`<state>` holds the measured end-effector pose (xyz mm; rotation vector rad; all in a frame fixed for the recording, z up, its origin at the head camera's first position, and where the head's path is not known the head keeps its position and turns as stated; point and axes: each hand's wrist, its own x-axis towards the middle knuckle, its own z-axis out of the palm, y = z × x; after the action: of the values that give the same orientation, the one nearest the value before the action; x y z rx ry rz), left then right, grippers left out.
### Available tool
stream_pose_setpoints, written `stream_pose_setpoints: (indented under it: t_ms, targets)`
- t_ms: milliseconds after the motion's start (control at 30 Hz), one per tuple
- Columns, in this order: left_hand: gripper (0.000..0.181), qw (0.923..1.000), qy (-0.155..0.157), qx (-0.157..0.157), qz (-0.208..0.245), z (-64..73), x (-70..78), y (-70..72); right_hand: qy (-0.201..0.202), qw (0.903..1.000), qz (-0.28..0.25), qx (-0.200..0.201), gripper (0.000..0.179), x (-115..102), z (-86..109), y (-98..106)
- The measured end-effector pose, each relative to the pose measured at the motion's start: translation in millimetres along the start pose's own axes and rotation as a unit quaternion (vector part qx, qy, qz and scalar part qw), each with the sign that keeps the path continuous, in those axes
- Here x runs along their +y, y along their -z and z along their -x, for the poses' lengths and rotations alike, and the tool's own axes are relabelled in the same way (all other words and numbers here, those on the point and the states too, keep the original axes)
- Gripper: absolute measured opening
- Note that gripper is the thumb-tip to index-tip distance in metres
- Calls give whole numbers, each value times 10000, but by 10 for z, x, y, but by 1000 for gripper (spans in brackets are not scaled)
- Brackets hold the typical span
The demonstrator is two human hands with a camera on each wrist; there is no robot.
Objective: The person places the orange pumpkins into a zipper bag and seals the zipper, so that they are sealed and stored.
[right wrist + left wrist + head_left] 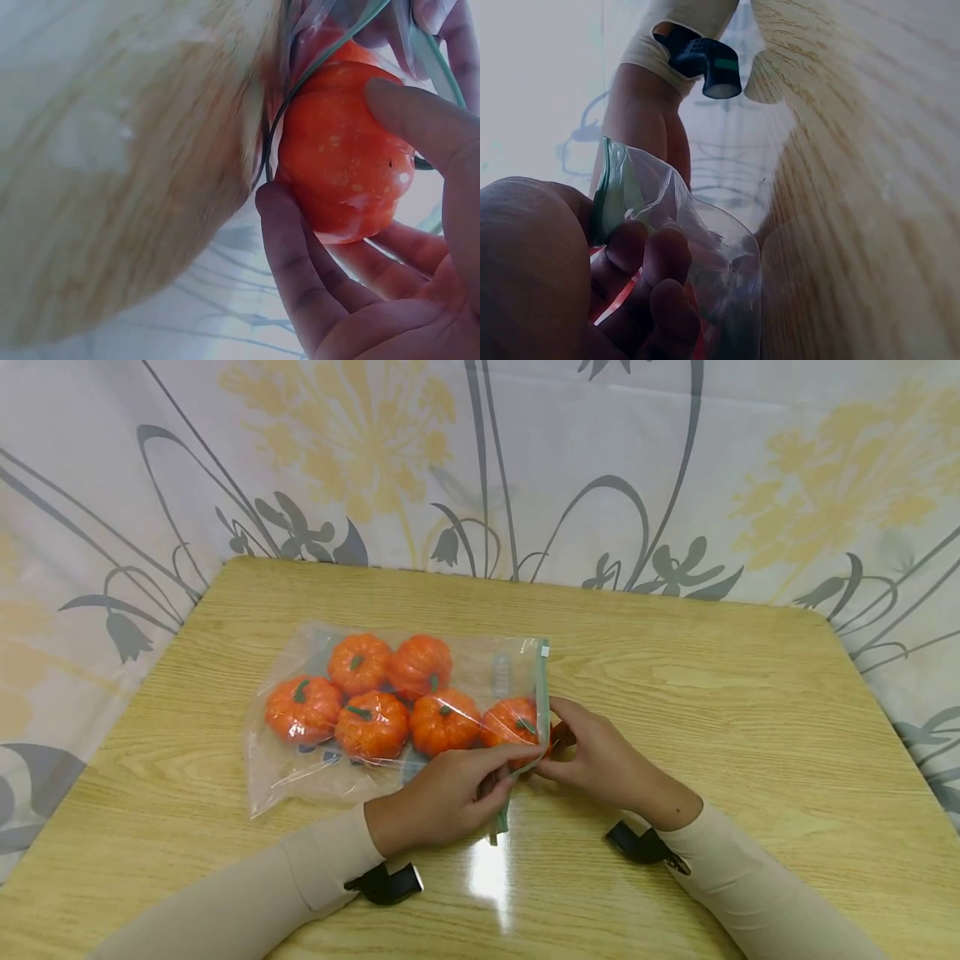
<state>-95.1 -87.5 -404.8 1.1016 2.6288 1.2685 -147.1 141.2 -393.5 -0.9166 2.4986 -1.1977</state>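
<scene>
A clear zip bag (472,652) lies flat with its green-edged mouth (542,681) towards the right. Several small orange toy pumpkins (372,725) with green stems sit inside. My left hand (446,797) pinches the near side of the bag's mouth between thumb and fingers; the left wrist view shows the green strip (613,184) and clear film by the fingertips. At the opening, my right hand (603,760) holds another pumpkin (341,154), its thumb on one side and fingers on the other. That pumpkin is partly within the mouth, close behind a second one.
The bag rests on a wood-grain table (712,693). Behind the table hangs a white cloth (555,460) with grey and yellow flower prints. Each wrist carries a black camera, one by the left sleeve (300,868) and one by the right sleeve (738,864).
</scene>
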Motion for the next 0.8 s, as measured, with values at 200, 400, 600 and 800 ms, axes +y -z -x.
stream_pose_setpoints:
  t_ms: [200, 400, 600, 800]
  targets:
    - [44, 10000, -50, -20, 36, 3, 4, 5, 47, 9999, 33, 107, 65, 4, 0, -2]
    - [45, 9999, -124, -79, 0, -1, 10, 6, -7, 9997, -13, 230, 70, 0, 0, -4]
    - [45, 9999, -95, -128, -7, 1, 26, 3, -97, 9995, -65, 295, 73, 4, 2, -7]
    - [49, 9995, -149, -281, -44, -4, 35, 7, -206, 9983, -245, 492, 71, -1, -5, -14]
